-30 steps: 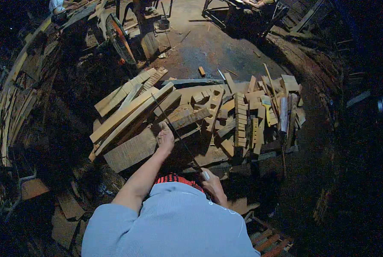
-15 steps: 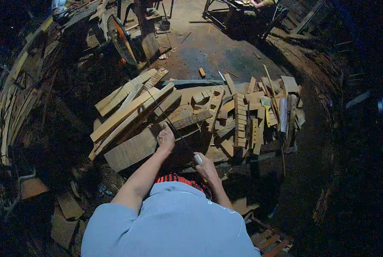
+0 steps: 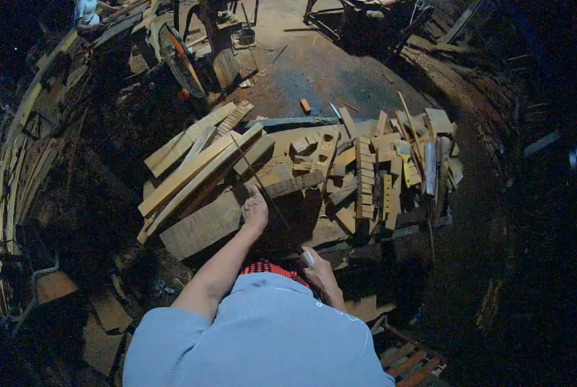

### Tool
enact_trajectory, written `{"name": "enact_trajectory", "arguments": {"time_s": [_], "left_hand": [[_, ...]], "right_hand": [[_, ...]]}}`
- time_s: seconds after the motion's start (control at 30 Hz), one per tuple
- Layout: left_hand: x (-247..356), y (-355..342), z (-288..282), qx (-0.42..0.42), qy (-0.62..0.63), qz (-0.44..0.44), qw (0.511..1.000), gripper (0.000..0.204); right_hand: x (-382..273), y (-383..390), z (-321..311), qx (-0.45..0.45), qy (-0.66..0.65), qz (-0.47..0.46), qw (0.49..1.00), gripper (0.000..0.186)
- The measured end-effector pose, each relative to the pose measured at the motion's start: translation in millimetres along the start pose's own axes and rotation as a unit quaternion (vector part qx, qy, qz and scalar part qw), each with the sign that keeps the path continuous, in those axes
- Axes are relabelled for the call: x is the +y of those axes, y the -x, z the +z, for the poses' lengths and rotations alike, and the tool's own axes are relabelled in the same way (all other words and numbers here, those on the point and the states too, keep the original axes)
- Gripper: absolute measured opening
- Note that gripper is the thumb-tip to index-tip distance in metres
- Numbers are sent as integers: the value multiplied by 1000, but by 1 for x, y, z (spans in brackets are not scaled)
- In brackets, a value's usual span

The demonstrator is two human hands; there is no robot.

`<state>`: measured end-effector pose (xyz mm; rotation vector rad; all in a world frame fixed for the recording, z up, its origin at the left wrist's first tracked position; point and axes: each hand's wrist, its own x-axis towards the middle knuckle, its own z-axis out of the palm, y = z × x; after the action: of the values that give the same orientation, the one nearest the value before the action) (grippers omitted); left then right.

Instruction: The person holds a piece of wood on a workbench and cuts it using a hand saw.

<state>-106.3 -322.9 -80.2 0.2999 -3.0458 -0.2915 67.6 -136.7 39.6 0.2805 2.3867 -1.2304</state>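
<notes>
My right hand [image 3: 323, 276] is closed around the pale handle [image 3: 308, 258] of a handsaw, low and close to my body. The saw's thin dark blade [image 3: 263, 184] slants up and away to the left, passing beside my left hand. My left hand [image 3: 255, 210] is closed on the wooden board [image 3: 201, 224], a wide plank with a ridged face, near its right end. Just right of the blade lies a darker wooden piece [image 3: 295, 184]. My left fingers are partly hidden, and shadow hides where the blade meets the wood.
Long pale beams [image 3: 201, 169] lie to the left. On the right are a notched wooden strip [image 3: 364, 184], a yellow-handled paintbrush [image 3: 404, 161] and several offcuts. A knife [image 3: 335, 109] rests at the far edge. Beyond stands a fan [image 3: 182, 61]; a person [image 3: 87, 13] is at far left.
My right hand has drawn the saw back toward my body, down and slightly right. My left hand stays on the board. At the far right, another person's hands have gone out of view.
</notes>
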Motion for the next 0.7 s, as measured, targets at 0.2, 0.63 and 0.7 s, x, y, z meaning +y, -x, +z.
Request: {"name": "enact_trajectory", "arguments": {"time_s": [0.2, 0.63, 0.7], "left_hand": [[5, 4, -33, -79, 64, 22, 995, 51], [4, 5, -22, -87, -17, 29, 996, 50], [6, 7, -32, -130, 12, 31, 991, 52]], "right_hand": [[-4, -5, -6, 17, 6, -19, 1000, 57], [-30, -43, 3, 29, 19, -83, 996, 54], [-32, -34, 2, 30, 22, -68, 997, 53]]}}
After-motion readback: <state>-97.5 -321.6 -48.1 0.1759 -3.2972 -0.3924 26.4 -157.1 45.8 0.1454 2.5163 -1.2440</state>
